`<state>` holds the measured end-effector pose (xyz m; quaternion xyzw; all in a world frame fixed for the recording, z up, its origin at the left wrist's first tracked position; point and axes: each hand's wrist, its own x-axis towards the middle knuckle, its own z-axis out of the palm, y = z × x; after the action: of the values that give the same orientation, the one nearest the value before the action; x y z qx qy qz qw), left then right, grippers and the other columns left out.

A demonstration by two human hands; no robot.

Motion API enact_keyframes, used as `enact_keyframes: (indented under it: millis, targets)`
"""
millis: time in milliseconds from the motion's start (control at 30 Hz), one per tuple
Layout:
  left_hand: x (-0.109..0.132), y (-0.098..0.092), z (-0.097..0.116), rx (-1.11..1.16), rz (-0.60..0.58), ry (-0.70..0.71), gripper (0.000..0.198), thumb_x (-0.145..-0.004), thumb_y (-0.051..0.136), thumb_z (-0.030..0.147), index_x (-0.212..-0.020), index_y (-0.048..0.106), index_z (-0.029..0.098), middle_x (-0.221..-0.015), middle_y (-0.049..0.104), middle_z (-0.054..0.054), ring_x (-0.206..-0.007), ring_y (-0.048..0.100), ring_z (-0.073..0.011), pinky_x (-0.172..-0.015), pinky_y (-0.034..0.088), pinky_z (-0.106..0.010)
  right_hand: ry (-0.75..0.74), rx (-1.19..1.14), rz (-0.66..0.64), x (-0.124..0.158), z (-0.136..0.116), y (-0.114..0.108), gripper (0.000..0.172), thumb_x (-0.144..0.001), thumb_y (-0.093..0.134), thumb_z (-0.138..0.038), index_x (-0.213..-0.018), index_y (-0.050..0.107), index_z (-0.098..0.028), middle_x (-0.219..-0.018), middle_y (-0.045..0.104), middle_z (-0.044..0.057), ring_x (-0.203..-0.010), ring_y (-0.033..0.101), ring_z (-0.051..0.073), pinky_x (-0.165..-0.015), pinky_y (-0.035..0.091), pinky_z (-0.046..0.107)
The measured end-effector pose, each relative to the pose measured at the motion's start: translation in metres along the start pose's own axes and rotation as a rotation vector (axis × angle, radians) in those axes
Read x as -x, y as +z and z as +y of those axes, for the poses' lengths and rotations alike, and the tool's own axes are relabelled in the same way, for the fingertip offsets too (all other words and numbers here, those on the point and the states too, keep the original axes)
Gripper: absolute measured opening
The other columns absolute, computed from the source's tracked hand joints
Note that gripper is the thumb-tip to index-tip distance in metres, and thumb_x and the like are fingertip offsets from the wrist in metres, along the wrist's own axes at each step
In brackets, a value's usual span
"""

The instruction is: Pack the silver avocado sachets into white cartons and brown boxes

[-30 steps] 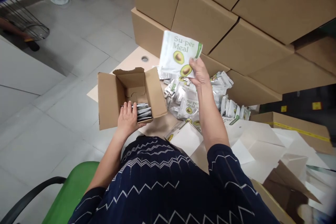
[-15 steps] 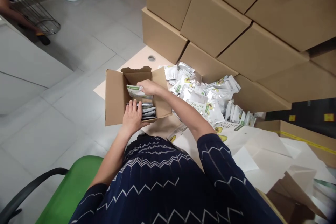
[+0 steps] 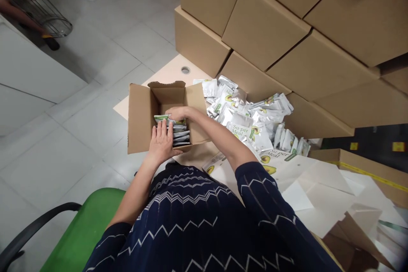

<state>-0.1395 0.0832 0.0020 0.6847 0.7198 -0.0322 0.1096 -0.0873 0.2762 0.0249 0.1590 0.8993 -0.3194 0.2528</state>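
Observation:
An open cardboard box [image 3: 139,119] stands on the table's near end, its flaps spread. Inside, several flat silvery sachets [image 3: 181,137] stand on edge in a row at the near side. My left hand [image 3: 162,141] lies with fingers stretched over the tops of these sachets. My right hand [image 3: 178,113] reaches into the box and grips a white-and-green sachet [image 3: 161,117], upright against the row's far side; part of its fingers is hidden. To the right of the box lies a loose heap of white sachets [image 3: 236,110] printed with avocados.
Large closed cartons [image 3: 267,25] are stacked behind the heap. White printed cardboard [image 3: 306,174] and an opened carton [image 3: 366,170] lie at the right. A green chair [image 3: 86,229] is at lower left. Another person's leg [image 3: 28,21] shows at upper left.
My right hand has moved down into the box with the sachet, bringing it lower and closer to the row. My left hand stays on the row.

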Motion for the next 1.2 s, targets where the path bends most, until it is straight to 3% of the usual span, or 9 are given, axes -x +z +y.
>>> enact_keyframes:
  millis: [200, 500, 600, 700, 800, 867, 967, 1067, 1200]
  targets:
    - [-0.001, 0.004, -0.001, -0.009, 0.054, 0.005, 0.127, -0.065, 0.077, 0.064, -0.156, 0.020, -0.004, -0.164, 0.007, -0.033, -0.153, 0.006, -0.0480, -0.121, 0.010, -0.062, -0.047, 0.082, -0.062, 0.010, -0.007, 0.002, 0.029, -0.093, 0.052, -0.016, -0.111, 0.070, -0.004, -0.115, 0.073, 0.018, -0.089, 0.067, 0.019, -0.067, 0.045, 0.022]
    - [-0.002, 0.003, -0.001, -0.033, 0.039, 0.010, 0.126, -0.066, 0.076, 0.066, -0.155, 0.023, -0.005, -0.163, 0.010, -0.033, -0.153, 0.009, -0.0476, -0.122, 0.017, -0.059, -0.098, 0.125, -0.114, 0.021, -0.014, -0.006, 0.030, -0.094, 0.053, -0.020, -0.106, 0.073, -0.002, -0.111, 0.073, 0.019, -0.087, 0.067, 0.020, -0.073, 0.048, 0.026]
    - [-0.002, 0.003, -0.002, -0.018, 0.034, 0.007, 0.125, -0.067, 0.075, 0.068, -0.155, 0.024, -0.005, -0.163, 0.009, -0.034, -0.153, 0.008, -0.0472, -0.122, 0.019, -0.058, -0.173, -0.172, 0.098, 0.049, -0.004, -0.025, 0.026, -0.086, 0.063, -0.017, -0.109, 0.072, -0.010, -0.105, 0.076, 0.011, -0.085, 0.068, 0.016, -0.076, 0.051, 0.024]
    - [-0.002, 0.003, -0.002, 0.003, 0.014, 0.004, 0.125, -0.065, 0.078, 0.065, -0.155, 0.025, -0.004, -0.163, 0.009, -0.034, -0.153, 0.007, -0.0472, -0.122, 0.019, -0.058, -0.183, -0.537, 0.455, 0.083, 0.031, -0.050, 0.024, -0.090, 0.064, -0.028, -0.109, 0.068, -0.015, -0.091, 0.075, 0.005, -0.071, 0.065, 0.010, -0.070, 0.052, 0.021]
    - [-0.002, 0.003, -0.003, 0.023, 0.012, 0.006, 0.124, -0.064, 0.079, 0.063, -0.155, 0.024, -0.003, -0.164, 0.007, -0.033, -0.153, 0.005, -0.0463, -0.123, 0.018, -0.057, 0.067, -0.657, 0.893, 0.098, 0.090, -0.059, 0.026, -0.095, 0.056, -0.037, -0.109, 0.063, -0.016, -0.090, 0.071, 0.004, -0.067, 0.061, 0.009, -0.067, 0.051, 0.021]
    - [-0.002, 0.004, -0.003, 0.030, 0.015, 0.006, 0.124, -0.065, 0.079, 0.062, -0.156, 0.023, -0.002, -0.164, 0.006, -0.032, -0.154, 0.003, -0.0455, -0.123, 0.018, -0.058, 0.359, -0.540, 1.047, 0.094, 0.132, -0.051, 0.027, -0.096, 0.054, -0.034, -0.114, 0.062, -0.015, -0.099, 0.070, 0.008, -0.081, 0.064, 0.014, -0.076, 0.052, 0.026]
    - [-0.002, 0.003, -0.004, 0.023, 0.014, 0.004, 0.123, -0.066, 0.077, 0.063, -0.156, 0.023, 0.000, -0.164, 0.006, -0.032, -0.154, 0.003, -0.0449, -0.122, 0.019, -0.059, 0.720, -0.213, 0.845, 0.077, 0.182, -0.021, 0.050, -0.088, 0.063, -0.027, -0.136, 0.054, -0.016, -0.132, 0.059, 0.017, -0.116, 0.057, 0.028, -0.096, 0.046, 0.039]
    - [-0.001, 0.002, -0.003, 0.002, 0.016, 0.005, 0.122, -0.066, 0.077, 0.064, -0.156, 0.025, -0.001, -0.164, 0.007, -0.032, -0.154, 0.005, -0.0451, -0.123, 0.019, -0.058, 0.861, -0.006, 0.612, 0.060, 0.207, 0.010, 0.076, -0.086, 0.065, -0.022, -0.156, 0.034, -0.023, -0.156, 0.035, 0.021, -0.133, 0.041, 0.037, -0.105, 0.035, 0.050]
    - [0.000, 0.000, -0.001, -0.017, 0.015, -0.005, 0.121, -0.067, 0.076, 0.065, -0.155, 0.027, -0.002, -0.164, 0.010, -0.032, -0.153, 0.007, -0.0453, -0.123, 0.019, -0.056, 0.867, 0.080, 0.576, 0.047, 0.216, 0.033, 0.059, -0.097, 0.037, -0.012, -0.156, 0.034, -0.015, -0.148, 0.043, 0.025, -0.131, 0.040, 0.036, -0.106, 0.028, 0.053]
